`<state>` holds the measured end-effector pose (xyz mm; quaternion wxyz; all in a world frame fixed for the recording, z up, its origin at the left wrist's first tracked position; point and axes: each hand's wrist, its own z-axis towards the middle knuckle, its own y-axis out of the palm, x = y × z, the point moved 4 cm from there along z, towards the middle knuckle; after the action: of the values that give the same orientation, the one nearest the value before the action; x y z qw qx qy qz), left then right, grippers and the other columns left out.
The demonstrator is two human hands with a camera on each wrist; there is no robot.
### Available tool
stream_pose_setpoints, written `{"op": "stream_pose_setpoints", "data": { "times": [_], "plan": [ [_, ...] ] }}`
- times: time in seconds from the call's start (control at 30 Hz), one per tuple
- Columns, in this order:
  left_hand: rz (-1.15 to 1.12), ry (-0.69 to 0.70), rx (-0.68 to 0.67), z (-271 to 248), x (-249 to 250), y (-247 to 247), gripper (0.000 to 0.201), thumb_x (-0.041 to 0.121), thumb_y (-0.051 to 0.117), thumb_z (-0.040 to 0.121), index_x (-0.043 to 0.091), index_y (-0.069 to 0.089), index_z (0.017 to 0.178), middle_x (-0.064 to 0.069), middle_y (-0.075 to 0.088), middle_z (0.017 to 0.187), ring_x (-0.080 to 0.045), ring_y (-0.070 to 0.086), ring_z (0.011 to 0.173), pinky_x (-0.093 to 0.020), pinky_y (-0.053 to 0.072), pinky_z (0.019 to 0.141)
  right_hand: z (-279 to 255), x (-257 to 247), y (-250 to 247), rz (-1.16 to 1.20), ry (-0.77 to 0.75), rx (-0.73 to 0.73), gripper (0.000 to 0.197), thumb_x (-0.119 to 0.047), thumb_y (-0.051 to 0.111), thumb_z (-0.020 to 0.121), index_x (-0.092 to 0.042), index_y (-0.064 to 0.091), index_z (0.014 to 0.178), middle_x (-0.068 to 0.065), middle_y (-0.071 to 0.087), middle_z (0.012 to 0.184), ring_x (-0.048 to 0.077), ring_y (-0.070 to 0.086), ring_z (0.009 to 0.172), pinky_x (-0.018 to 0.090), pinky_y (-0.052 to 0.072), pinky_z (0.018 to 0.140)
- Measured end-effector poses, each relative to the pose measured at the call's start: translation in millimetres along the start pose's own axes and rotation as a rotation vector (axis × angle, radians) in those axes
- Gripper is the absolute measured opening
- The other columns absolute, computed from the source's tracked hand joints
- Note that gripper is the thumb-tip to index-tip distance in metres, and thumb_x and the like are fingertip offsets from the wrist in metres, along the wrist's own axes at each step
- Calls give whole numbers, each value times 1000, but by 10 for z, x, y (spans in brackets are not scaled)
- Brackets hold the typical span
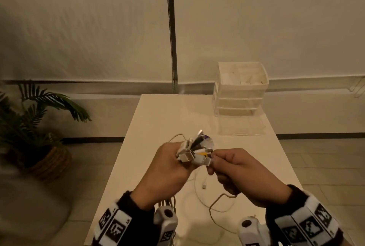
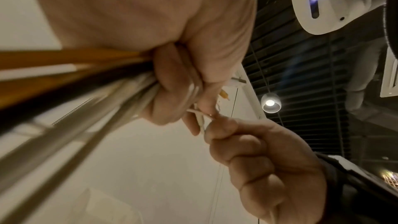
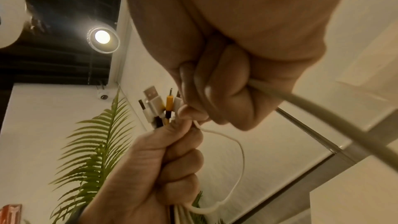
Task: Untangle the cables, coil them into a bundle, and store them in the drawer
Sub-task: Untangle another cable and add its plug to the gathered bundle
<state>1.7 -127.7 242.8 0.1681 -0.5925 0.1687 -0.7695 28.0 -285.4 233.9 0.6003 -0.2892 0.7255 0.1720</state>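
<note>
Above the white table [image 1: 158,115], my left hand [image 1: 169,164] grips a bundle of cables [image 1: 190,154], whose white, black and yellow plugs [image 3: 159,105] fan out above the fist. My right hand [image 1: 221,160] meets it from the right and pinches a thin white cable [image 3: 239,144] at the bundle. It also holds a thicker white cable [image 3: 323,108] in its curled fingers. The left wrist view has the left hand's fingers [image 2: 170,89] wrapped round several cable runs [image 2: 86,89]. Loose white and tan cable loops [image 1: 212,206] hang to the table below the hands.
A clear plastic drawer unit [image 1: 240,91] stands at the table's far right, its bottom drawer [image 1: 242,125] pulled out toward me. A potted palm [image 1: 29,123] in a woven basket sits on the floor to the left. White walls lie behind.
</note>
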Motion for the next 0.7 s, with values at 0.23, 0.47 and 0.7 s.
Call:
{"op": "stream_pose_setpoints", "data": {
  "times": [0.23,0.47,0.7],
  "plan": [
    [153,-50,148,-11,23,-133,31,8,68,88,24,61,62,18,55,51,-1,43,44,-12,31,43,1,-8,-5,186,7,-32,30,-25,46,97,-7,57,75,-1,31,48,12,19,44,25,16,46],
    [-72,-255,538,-52,-315,-746,15,26,68,89,24,72,74,6,59,56,-19,49,55,-38,39,54,-73,164,-164,343,7,-96,27,-28,53,90,-7,60,77,1,32,50,11,19,42,23,17,45],
    [-204,-378,831,-186,-405,-1115,13,38,63,92,27,63,84,2,58,74,-15,52,61,-33,40,54,-159,335,-217,373,30,-113,25,-25,51,90,-5,59,77,2,36,49,11,18,41,25,16,46]
  ]
}}
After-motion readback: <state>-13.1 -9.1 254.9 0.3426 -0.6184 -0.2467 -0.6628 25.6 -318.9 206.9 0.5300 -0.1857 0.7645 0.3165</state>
